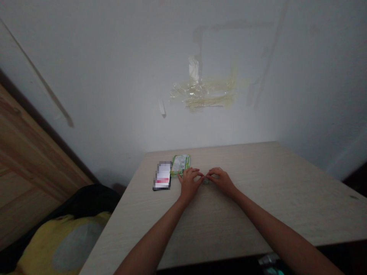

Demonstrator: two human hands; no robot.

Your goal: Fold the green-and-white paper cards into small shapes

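Near the middle of the table, my left hand (190, 182) and my right hand (222, 179) meet at the fingertips. Thumb and finger of each are pinched together on a small greyish-green thing (206, 181), low over the tabletop. It is too small and dim to name, and my fingers cover part of it. Just behind my left hand lies a flat green-and-white packet (180, 163) with print on it. To its left a phone (163, 176) rests face up with a lit screen.
The pale wood-grain table (258, 168) stands against a grey-white wall (120, 76) with torn tape (200, 91) on it. Down on the left are a yellow and grey plush-like item (65, 240), dark fabric (86, 200) and wooden boards (28, 152). Something shiny (269, 259) sits below the front edge.
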